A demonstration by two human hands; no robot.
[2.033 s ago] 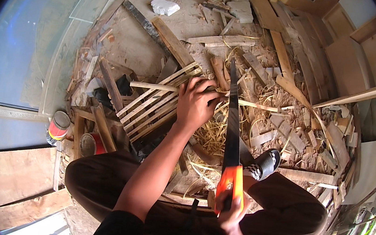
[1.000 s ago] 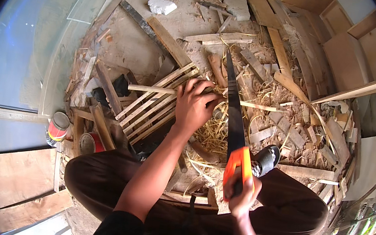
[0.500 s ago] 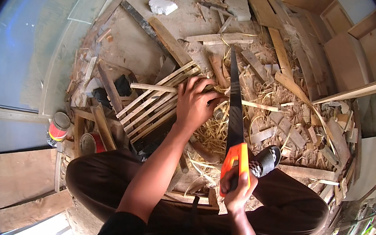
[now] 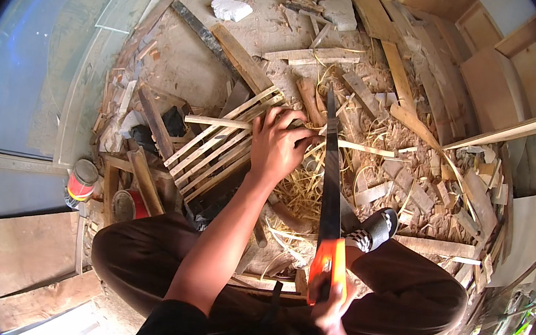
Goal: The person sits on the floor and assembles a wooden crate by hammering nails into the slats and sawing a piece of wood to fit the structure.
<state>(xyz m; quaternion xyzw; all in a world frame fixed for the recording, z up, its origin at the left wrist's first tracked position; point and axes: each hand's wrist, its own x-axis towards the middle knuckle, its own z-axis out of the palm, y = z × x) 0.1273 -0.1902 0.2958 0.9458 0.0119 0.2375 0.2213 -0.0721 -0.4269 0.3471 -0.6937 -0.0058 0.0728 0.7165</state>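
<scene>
My right hand (image 4: 330, 302) is wrapped round the orange handle of a handsaw (image 4: 331, 199). The dark blade points away from me, its front part crossing a thin wooden strip (image 4: 367, 149) that lies sideways. Just left of the blade, my left hand (image 4: 275, 145) grips this strip with bent fingers, holding it down on a slatted wooden frame (image 4: 216, 156). Part of the strip is hidden under that hand; its ends stick out on both sides. How deep the blade has cut cannot be made out.
Wood shavings (image 4: 301, 195) and offcuts (image 4: 412, 192) cover the ground ahead and right. Two paint cans (image 4: 84, 175) (image 4: 129, 206) stand at the left. Long boards (image 4: 241, 57) lie beyond the frame, and a white lump (image 4: 231, 9) farther off. My sandalled foot (image 4: 379, 228) rests beside the saw.
My right hand has drawn the saw back toward me, so the blade tip sits nearer the strip. My left hand keeps its place on the strip.
</scene>
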